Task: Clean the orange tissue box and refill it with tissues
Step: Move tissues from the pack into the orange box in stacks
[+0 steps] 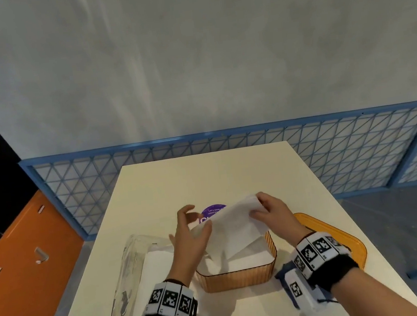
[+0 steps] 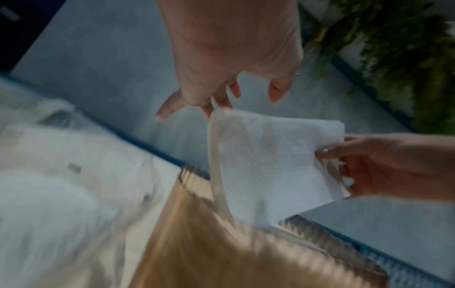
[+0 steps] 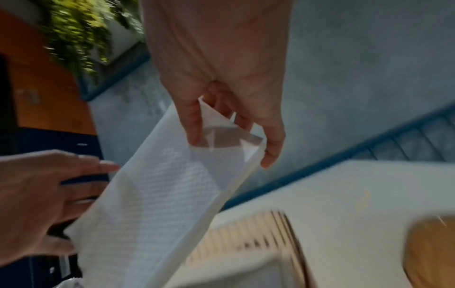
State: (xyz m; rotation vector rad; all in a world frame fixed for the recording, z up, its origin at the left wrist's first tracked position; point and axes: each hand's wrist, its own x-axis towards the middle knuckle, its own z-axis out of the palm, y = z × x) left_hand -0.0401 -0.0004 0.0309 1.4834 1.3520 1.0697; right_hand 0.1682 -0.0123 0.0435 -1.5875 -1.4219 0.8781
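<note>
Orange ribbed plastic marks the tissue box, which sits open-topped on the cream table just in front of you, between your two forearms. White tissues lie stacked inside it. You hold one tissue sheet above the box, its lower edge trailing down toward the stack.

Your right hand pinches the far upper corner of the sheet between thumb and fingers; the right wrist view shows the thumb on one face and the fingers curled behind the other. Your left hand sits at the sheet's left edge with the fingers spread and loosely bent. In the left wrist view the edge of the sheet reaches its fingertips, but motion blur hides whether they grip it or only touch it, so you cannot tell.

To the right of the box, partly under your right wrist, lies the orange lid, flat on the table. To the left lies a clear plastic wrapper with more white tissues beside it. A purple round sticker shows on the table beyond the sheet. Blue mesh fencing runs behind the table, and orange drawers stand at your left.
</note>
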